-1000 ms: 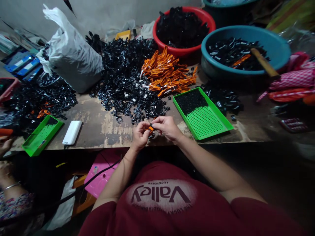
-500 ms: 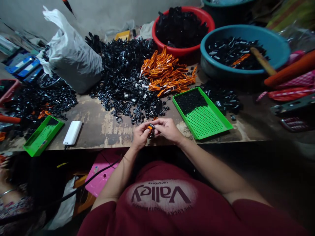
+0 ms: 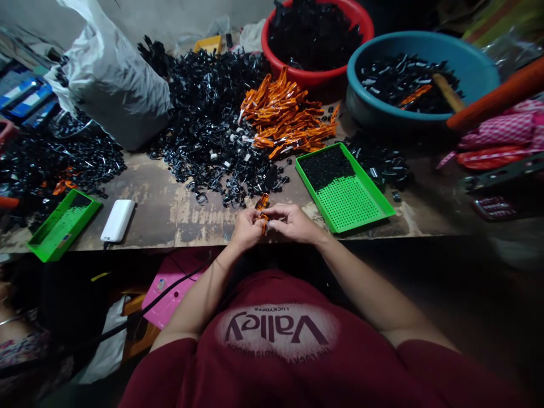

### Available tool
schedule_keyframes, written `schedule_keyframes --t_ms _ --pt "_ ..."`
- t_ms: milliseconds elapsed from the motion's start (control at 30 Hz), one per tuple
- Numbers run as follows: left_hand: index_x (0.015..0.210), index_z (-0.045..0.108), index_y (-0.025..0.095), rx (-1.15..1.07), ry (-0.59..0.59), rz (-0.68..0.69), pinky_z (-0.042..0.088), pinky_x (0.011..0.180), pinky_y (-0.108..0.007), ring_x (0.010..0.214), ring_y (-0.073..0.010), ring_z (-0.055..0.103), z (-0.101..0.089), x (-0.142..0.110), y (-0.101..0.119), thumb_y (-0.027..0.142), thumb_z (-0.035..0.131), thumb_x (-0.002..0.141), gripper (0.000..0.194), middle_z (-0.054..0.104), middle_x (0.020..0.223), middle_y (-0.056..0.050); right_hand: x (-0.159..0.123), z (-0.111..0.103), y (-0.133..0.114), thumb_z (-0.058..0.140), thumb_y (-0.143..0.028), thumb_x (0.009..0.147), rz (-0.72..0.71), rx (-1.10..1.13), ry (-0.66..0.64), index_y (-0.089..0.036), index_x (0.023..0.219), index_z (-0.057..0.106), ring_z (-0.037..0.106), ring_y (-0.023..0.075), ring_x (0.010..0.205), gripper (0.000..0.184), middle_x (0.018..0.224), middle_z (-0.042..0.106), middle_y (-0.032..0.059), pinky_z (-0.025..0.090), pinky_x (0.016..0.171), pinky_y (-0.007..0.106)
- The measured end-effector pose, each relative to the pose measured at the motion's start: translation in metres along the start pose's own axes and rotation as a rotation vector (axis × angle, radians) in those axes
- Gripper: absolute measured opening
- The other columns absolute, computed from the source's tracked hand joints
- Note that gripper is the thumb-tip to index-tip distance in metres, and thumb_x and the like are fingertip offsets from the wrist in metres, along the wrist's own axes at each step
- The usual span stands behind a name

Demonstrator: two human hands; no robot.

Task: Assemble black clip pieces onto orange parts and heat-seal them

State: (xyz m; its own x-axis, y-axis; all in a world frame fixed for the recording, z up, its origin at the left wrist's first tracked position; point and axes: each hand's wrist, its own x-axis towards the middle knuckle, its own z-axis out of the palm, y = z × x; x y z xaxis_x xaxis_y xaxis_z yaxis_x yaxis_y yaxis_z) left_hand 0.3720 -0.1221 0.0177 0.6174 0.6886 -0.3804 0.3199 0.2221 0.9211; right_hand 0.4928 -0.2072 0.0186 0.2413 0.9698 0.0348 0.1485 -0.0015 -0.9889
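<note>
A small orange-and-black plastic piece is held roughly upright between both hands, just over the front edge of the worktop, its exact shape partly hidden by the fingers. It is clenched from each side: the grip of the left hand and that of the right hand are both closed on it, with the fingertips gathered around it.

Directly beyond the hands, a heap of black plastic parts is spread across the worktop, and a pile of orange plastic parts is laid against it. A green perforated tray is placed to the right of the hands, its far half covered with black pieces; a second green tray is set well to the left, near a white power bank.

Further back, a red basin and a teal basin are filled with black parts — a wooden handle is propped in the teal one. A white sack is slumped beside the heap, and a co-worker's floral sleeve is seen at the lower left.
</note>
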Motion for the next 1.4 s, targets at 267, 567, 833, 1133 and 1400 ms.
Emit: schedule_keyframes --t_ms 267,567,833,1133,1400 --pt "0.057 0.048 0.015 0.066 -0.042 -0.130 0.035 0.037 -0.020 0.033 -0.0087 0.045 0.001 -0.001 0.006 0.008 0.057 0.058 0.012 0.049 0.040 0.004 -0.006 0.007 0.012 0.057 -0.014 0.071 -0.108 -0.129 0.072 -0.018 0.083 0.072 0.057 0.0153 0.073 0.020 0.079 0.063 0.0031 0.046 0.074 0.027" --pt "0.059 0.045 0.018 -0.087 -0.177 -0.208 0.038 0.035 -0.022 0.030 -0.0101 0.043 0.001 -0.003 0.001 0.014 0.060 0.055 0.015 0.047 0.034 0.005 -0.012 0.008 0.017 0.057 -0.020 0.073 -0.130 -0.151 0.078 -0.018 0.083 0.071 0.056 0.0155 0.071 0.017 0.076 0.062 0.0034 0.045 0.072 0.027" --pt "0.066 0.049 0.016 -0.220 -0.177 -0.053 0.037 0.040 -0.021 0.035 -0.0077 0.043 0.009 -0.007 -0.008 0.021 0.061 0.057 0.016 0.047 0.043 0.006 -0.025 0.008 0.014 0.061 -0.028 0.073 -0.100 -0.065 0.232 -0.018 0.085 0.069 0.059 0.0175 0.078 0.018 0.083 0.064 0.0047 0.046 0.075 0.030" --pt "0.065 0.052 0.015 -0.244 -0.150 0.035 0.034 0.040 -0.018 0.038 -0.0060 0.042 0.012 -0.013 -0.006 0.025 0.065 0.051 0.022 0.051 0.048 0.005 -0.046 0.002 0.000 0.057 -0.022 0.078 -0.278 -0.293 0.355 -0.017 0.097 0.064 0.058 0.0152 0.072 0.021 0.085 0.062 0.0057 0.049 0.067 0.028" --pt "0.060 0.046 0.017 -0.241 -0.128 -0.114 0.035 0.034 -0.019 0.031 -0.0067 0.040 0.033 -0.009 0.001 0.026 0.061 0.046 0.022 0.047 0.041 0.007 -0.092 -0.181 -0.039 0.075 -0.036 0.066 -0.853 -0.575 1.304 -0.021 0.119 0.045 0.049 0.0184 0.100 0.062 0.116 0.043 0.0057 0.046 0.083 0.032"
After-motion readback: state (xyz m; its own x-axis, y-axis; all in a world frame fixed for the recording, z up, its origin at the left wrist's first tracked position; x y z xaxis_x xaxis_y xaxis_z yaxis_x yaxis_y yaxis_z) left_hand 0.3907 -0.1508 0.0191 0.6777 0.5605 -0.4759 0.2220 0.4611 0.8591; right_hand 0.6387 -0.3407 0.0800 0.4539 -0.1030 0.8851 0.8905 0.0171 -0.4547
